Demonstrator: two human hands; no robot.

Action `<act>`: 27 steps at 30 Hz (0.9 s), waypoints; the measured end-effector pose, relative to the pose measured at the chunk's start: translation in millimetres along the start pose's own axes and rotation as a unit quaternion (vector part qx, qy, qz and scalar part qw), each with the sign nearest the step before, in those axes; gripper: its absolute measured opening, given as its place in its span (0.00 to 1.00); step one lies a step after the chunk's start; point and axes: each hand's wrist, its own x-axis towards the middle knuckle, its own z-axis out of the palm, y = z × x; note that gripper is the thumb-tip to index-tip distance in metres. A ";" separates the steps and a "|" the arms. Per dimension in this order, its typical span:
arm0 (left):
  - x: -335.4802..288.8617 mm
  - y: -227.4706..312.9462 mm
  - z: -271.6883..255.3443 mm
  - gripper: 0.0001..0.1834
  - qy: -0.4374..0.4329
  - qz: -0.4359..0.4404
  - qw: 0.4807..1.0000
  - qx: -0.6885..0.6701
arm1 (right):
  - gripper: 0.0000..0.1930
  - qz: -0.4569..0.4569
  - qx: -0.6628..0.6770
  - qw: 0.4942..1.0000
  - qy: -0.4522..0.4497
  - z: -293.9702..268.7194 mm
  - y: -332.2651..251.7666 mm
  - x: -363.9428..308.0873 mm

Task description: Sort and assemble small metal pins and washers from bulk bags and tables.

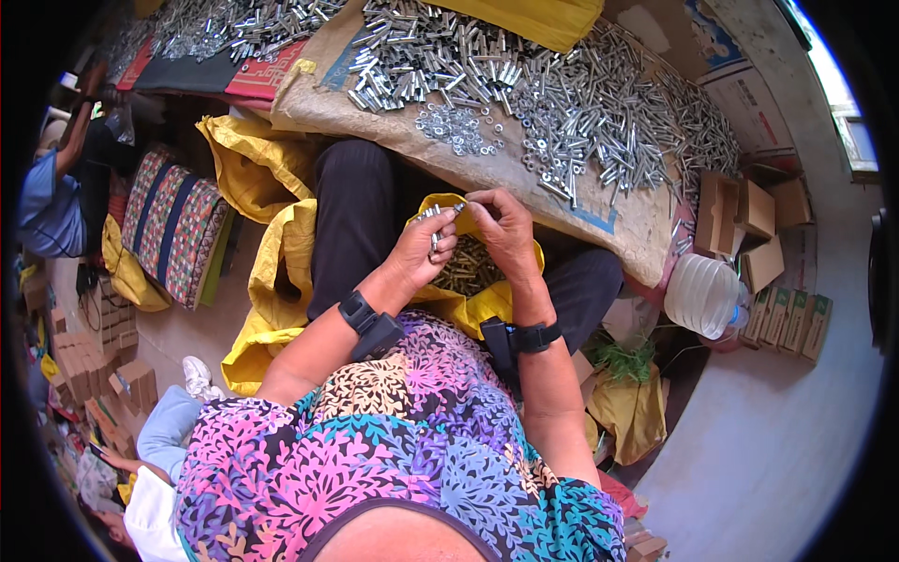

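My left hand (426,247) is closed around several silver metal anchor bolts (434,243). One of them pokes out past the thumb and forefinger, its tip pointing up to the right. Close beside that tip, my right hand (506,231) is bent with thumb and fingers pinched together. Whatever sits in that pinch is too small or hidden to name. Below both hands, a yellow woven sack (524,302) lies open between my knees, with many metal pieces (465,270) inside. My hands are just short of the front edge of the worktable (375,131).
Loose bolts (599,112) cover much of the worktable, with a small heap of washers (459,129) near its edge. To the right are a clear plastic jug (700,295) and cardboard boxes (740,215). Another yellow sack (272,281) and a checked bag (173,225) lie left; people sit there.
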 end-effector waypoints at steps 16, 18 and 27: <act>7.3 0.3 -1.0 0.03 -0.010 -0.036 0.999 0.003 | 0.12 -0.123 -0.432 0.885 0.121 -58.3 -6.9 42.0; 8.0 -0.8 -2.7 0.03 -0.009 -0.037 0.999 0.000 | 0.11 -0.105 -0.459 0.875 0.115 -57.5 -3.2 48.0; 4.2 0.4 -2.0 0.04 -0.002 -0.029 1.000 -0.005 | 0.08 -0.103 -0.447 0.885 0.083 -53.3 -7.4 46.4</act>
